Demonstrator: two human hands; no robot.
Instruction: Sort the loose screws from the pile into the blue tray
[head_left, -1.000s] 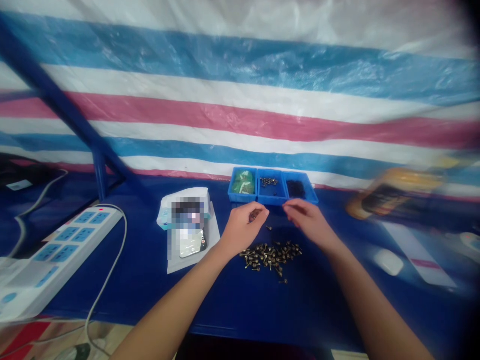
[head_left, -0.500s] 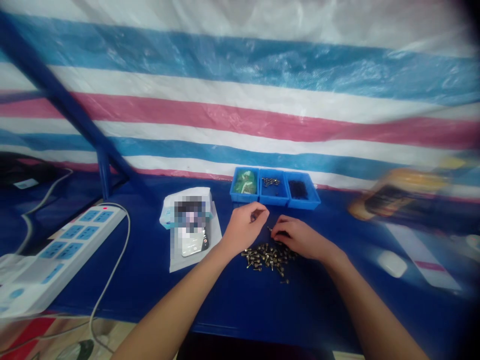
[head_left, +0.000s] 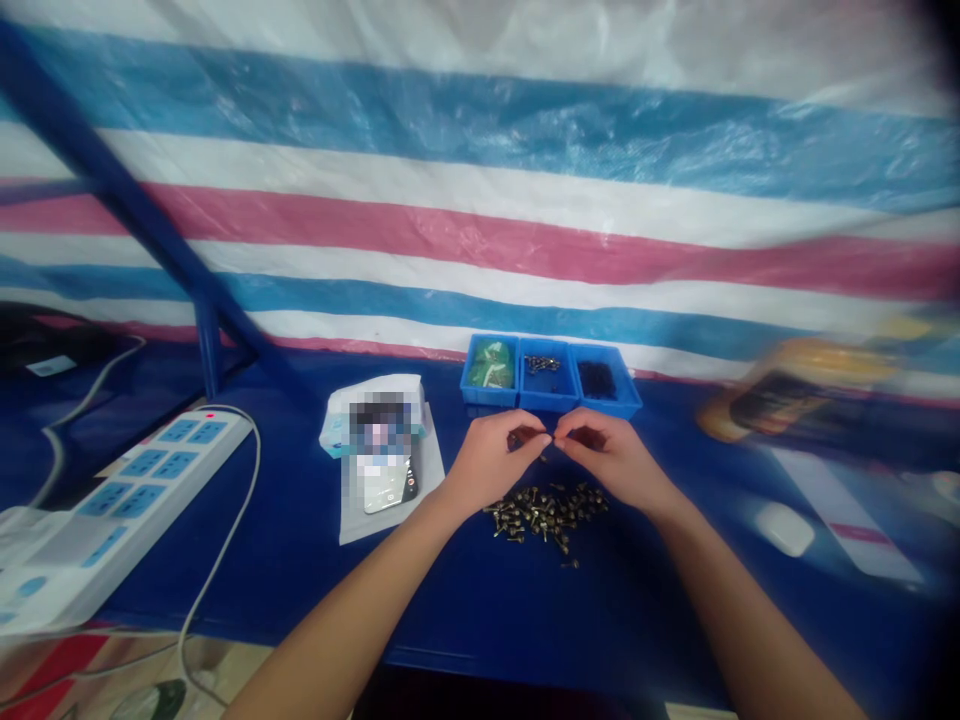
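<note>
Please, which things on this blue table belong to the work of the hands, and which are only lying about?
In use: left hand, right hand, small brass-coloured screws, blue plastic three-compartment tray.
Lying about: white power strip, white computer mouse, smartphone.

a plastic tarp (head_left: 480,200) striped blue, white and pink.

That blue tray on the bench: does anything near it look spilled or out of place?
Yes: a loose heap of small brass screws lies on the bench in front of the tray, not in it, and one screw sits apart. They look spilled.
</note>
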